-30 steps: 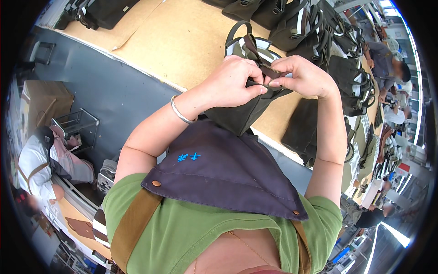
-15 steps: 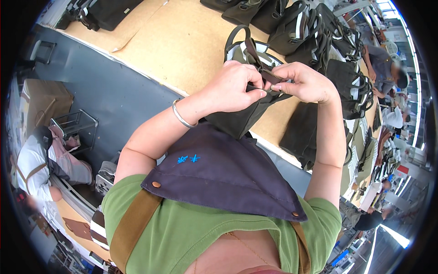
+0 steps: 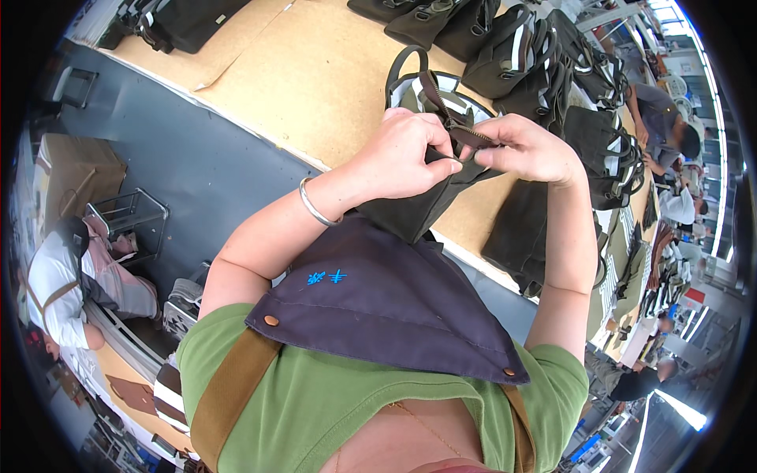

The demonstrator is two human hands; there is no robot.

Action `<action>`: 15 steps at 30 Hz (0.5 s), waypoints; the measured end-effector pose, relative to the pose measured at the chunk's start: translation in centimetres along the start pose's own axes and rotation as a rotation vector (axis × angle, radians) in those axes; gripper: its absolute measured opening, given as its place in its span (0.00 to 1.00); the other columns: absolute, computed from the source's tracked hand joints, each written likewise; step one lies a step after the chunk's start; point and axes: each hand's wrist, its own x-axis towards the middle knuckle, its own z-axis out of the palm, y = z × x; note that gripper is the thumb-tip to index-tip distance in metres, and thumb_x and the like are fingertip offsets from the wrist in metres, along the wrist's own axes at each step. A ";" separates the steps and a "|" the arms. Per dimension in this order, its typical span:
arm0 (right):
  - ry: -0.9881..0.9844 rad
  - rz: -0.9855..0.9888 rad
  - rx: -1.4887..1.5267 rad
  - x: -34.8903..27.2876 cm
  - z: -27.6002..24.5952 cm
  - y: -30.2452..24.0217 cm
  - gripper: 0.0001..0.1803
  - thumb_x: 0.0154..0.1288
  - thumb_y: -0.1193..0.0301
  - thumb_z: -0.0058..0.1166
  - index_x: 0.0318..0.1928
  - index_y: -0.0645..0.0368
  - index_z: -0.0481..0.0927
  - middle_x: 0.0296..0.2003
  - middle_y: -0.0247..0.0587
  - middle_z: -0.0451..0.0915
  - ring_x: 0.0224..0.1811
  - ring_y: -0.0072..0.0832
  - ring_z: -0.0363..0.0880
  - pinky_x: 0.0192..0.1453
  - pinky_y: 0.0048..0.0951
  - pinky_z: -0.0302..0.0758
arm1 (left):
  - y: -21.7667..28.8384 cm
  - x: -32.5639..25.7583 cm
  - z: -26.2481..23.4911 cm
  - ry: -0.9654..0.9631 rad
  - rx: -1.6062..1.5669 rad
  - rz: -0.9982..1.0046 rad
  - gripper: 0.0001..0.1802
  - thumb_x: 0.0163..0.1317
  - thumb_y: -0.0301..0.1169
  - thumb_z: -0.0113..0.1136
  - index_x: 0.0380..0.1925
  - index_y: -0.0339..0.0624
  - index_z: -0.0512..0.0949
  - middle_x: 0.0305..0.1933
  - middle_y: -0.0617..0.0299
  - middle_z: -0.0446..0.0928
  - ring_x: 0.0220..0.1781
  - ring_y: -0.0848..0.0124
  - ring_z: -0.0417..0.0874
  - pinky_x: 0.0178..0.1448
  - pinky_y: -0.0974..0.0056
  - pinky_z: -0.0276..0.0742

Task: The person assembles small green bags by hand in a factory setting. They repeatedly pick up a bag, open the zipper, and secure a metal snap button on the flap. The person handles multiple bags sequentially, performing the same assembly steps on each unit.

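Note:
A dark olive bag with a looped handle tilts at the near table edge, against my apron. Its top is open, showing a pale lining and a brown zipper with metal teeth. My left hand is closed, pinching the bag's rim between thumb and fingers. My right hand is at the right end of the same rim, fingers and thumb closed around the edge by the zipper's end. The fingertips inside the bag are partly hidden, and the right thumb is slightly blurred.
The tan-topped table carries several finished-looking dark bags at its far right and more dark bags at far left. A seated person is left, near a cardboard box. Another person stands at far right.
My right hand has shifted slightly right and its thumb has drawn away from my left thumb. The zipper's end now lies across my right fingers. My left hand keeps its pinch.

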 end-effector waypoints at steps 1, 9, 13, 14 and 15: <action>-0.004 -0.034 -0.037 0.0 0.1 -0.2 0.11 0.58 0.72 0.60 0.42 0.63 0.84 0.25 0.28 0.78 0.29 0.14 0.70 0.35 0.22 0.70 | 0.1 0.0 0.0 0.012 -0.005 0.016 0.06 0.49 0.25 0.69 0.21 0.36 0.81 0.28 0.58 0.81 0.29 0.65 0.81 0.34 0.63 0.73; -0.005 0.051 -0.079 -0.1 0.1 -0.6 0.11 0.54 0.73 0.62 0.39 0.62 0.84 0.24 0.29 0.78 0.27 0.15 0.72 0.33 0.22 0.71 | 0.4 0.1 0.3 0.035 0.012 0.056 0.06 0.47 0.26 0.71 0.21 0.36 0.82 0.26 0.57 0.80 0.27 0.62 0.81 0.35 0.61 0.73; -0.001 0.062 -0.060 -0.1 0.2 -0.5 0.09 0.54 0.74 0.61 0.37 0.63 0.84 0.23 0.27 0.76 0.26 0.13 0.69 0.31 0.22 0.68 | 0.8 0.1 0.2 0.009 0.025 0.025 0.07 0.47 0.26 0.71 0.21 0.36 0.82 0.26 0.57 0.80 0.27 0.62 0.81 0.34 0.61 0.73; -0.009 0.089 0.016 -0.2 -0.1 -0.6 0.08 0.54 0.75 0.60 0.36 0.63 0.84 0.22 0.26 0.75 0.25 0.13 0.68 0.30 0.22 0.67 | 0.8 0.1 0.2 0.008 0.029 0.023 0.07 0.47 0.26 0.71 0.21 0.36 0.82 0.26 0.57 0.80 0.27 0.62 0.81 0.34 0.61 0.73; -0.019 0.116 0.090 -0.3 -0.5 -0.9 0.07 0.55 0.75 0.60 0.35 0.64 0.84 0.21 0.25 0.74 0.24 0.13 0.67 0.29 0.22 0.65 | 0.8 0.0 0.2 0.008 0.034 0.021 0.07 0.47 0.26 0.71 0.21 0.36 0.82 0.26 0.57 0.80 0.27 0.62 0.81 0.34 0.61 0.73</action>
